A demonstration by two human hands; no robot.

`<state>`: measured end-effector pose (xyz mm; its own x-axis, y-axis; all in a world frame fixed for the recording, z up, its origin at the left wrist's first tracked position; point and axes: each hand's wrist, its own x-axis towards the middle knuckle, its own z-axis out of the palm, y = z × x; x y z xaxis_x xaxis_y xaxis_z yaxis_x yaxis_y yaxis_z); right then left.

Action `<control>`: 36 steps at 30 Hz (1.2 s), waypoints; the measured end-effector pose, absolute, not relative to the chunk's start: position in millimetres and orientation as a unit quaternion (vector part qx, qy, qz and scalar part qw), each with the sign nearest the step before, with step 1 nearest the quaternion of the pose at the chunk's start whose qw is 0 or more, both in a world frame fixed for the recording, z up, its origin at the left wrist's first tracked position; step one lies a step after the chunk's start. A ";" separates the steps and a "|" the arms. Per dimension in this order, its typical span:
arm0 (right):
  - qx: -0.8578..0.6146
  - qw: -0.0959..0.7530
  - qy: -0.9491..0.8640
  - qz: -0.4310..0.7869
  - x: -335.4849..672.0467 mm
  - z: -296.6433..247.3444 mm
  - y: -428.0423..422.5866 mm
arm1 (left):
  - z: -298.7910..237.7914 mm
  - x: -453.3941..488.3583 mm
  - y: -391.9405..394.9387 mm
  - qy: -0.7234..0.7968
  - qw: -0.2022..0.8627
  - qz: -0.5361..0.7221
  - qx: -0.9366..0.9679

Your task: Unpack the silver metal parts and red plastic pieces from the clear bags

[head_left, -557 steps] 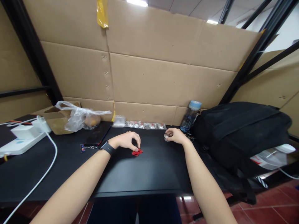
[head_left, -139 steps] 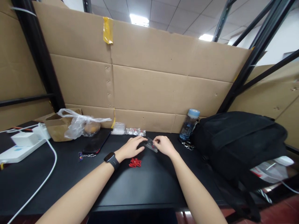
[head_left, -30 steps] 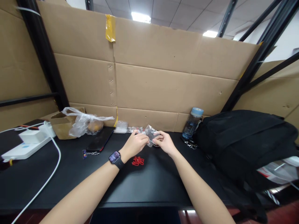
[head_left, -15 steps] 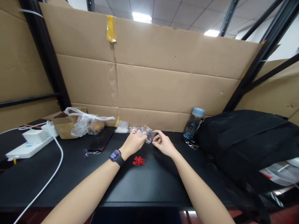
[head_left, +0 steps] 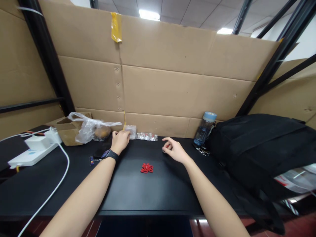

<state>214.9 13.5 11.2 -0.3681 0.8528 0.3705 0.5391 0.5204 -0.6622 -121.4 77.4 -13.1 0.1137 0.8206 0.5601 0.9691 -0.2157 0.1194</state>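
Observation:
My left hand (head_left: 120, 141), with a black watch on its wrist, reaches to the back of the black table (head_left: 148, 191) and its fingers close on a small clear plastic bag (head_left: 131, 130) by the cardboard wall. My right hand (head_left: 172, 149) rests on the table right of centre, fingers curled round a small red and silver thing I cannot make out. A little heap of red clips (head_left: 146, 168) lies between and in front of the hands. A short row of clear packets with red pieces (head_left: 147, 136) lies against the wall.
A blue-capped water bottle (head_left: 204, 129) and a black backpack (head_left: 261, 144) stand at the right, with keys (head_left: 201, 150) beside them. At the left are a phone (head_left: 102, 149), a brown box (head_left: 65, 131), a plastic bag with fruit (head_left: 95, 130), a white power strip (head_left: 29, 154) and a cable (head_left: 51, 194).
The hands were together holding a clear packet half a second ago. Now my left hand has moved left to the back wall with the plastic bag, and my right hand stays on the table.

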 end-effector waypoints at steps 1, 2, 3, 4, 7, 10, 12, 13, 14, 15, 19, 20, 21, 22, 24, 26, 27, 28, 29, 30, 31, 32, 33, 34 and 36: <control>-0.437 0.353 -0.797 0.221 215.1 10.9 13.6 | -15.1 -119.1 78.3 -0.608 0.137 -0.261 -0.737; -0.438 0.351 -0.798 0.221 215.2 10.6 13.7 | -17.2 -117.3 79.4 -0.607 0.134 -0.256 -0.740; -0.438 0.349 -0.798 0.222 215.3 10.4 13.7 | -19.6 -115.9 80.6 -0.609 0.128 -0.248 -0.743; -0.438 0.348 -0.799 0.223 215.3 10.3 13.6 | -22.1 -115.1 82.0 -0.612 0.121 -0.238 -0.745; -0.437 0.340 -0.803 0.219 214.9 10.8 13.2 | -29.1 -115.1 86.8 -0.627 0.094 -0.200 -0.747; -0.443 0.322 -0.814 0.194 215.4 11.6 13.0 | -33.5 -116.1 90.5 -0.633 0.072 -0.169 -0.752; -0.455 0.300 -0.826 0.145 216.8 11.2 13.0 | -34.3 -116.1 91.1 -0.630 0.064 -0.157 -0.758; -0.466 0.282 -0.831 0.114 217.6 10.5 12.9 | -34.1 -115.8 90.9 -0.627 0.064 -0.157 -0.760; -0.479 0.259 -0.835 0.085 218.5 9.4 12.8 | -33.5 -115.5 90.4 -0.624 0.066 -0.160 -0.762; -0.495 0.231 -0.835 0.064 219.2 7.9 12.7 | -32.8 -115.2 89.7 -0.621 0.071 -0.165 -0.763; -0.547 0.135 -0.824 0.056 219.5 0.6 13.3 | -28.4 -114.4 85.7 -0.617 0.092 -0.190 -0.758; -0.551 0.126 -0.823 0.058 219.0 -1.0 13.8 | -27.1 -114.5 84.6 -0.620 0.095 -0.194 -0.754; -0.554 0.123 -0.822 0.056 218.5 -2.3 14.5 | -25.7 -114.6 83.4 -0.624 0.098 -0.197 -0.750; -0.555 0.123 -0.821 0.053 218.0 -3.2 15.1 | -24.2 -114.8 82.0 -0.628 0.101 -0.198 -0.746; -0.559 0.127 -0.818 0.050 217.4 -4.1 16.4 | -20.8 -115.1 78.9 -0.635 0.109 -0.200 -0.738; -0.562 0.136 -0.814 0.057 217.4 -3.7 17.2 | -16.7 -114.5 75.1 -0.638 0.117 -0.209 -0.732; -0.562 0.140 -0.813 0.064 217.5 -3.3 17.4 | -14.2 -113.6 72.8 -0.638 0.120 -0.216 -0.730; -0.562 0.146 -0.811 0.071 217.5 -2.7 17.6 | -11.5 -112.2 70.3 -0.636 0.124 -0.224 -0.728; -0.562 0.152 -0.809 0.078 217.4 -2.2 17.7 | -8.6 -110.3 67.6 -0.633 0.128 -0.234 -0.727; -0.561 0.158 -0.808 0.085 217.1 -1.8 18.0 | -5.5 -107.7 64.8 -0.627 0.133 -0.244 -0.728; -0.560 0.166 -0.807 0.091 216.5 -1.7 18.3 | -2.3 -104.5 61.8 -0.618 0.138 -0.255 -0.730; -0.558 0.175 -0.805 0.099 215.8 -1.8 18.8 | 0.7 -100.8 58.8 -0.607 0.143 -0.267 -0.735; -0.555 0.184 -0.804 0.107 214.9 -2.1 19.3 | 3.5 -96.4 55.9 -0.594 0.144 -0.278 -0.741; -0.550 0.192 -0.804 0.115 214.0 -2.7 19.8 | 5.9 -91.6 53.1 -0.579 0.143 -0.290 -0.749; -0.544 0.201 -0.805 0.125 212.4 -4.1 20.7 | 8.8 -81.2 48.1 -0.548 0.131 -0.309 -0.766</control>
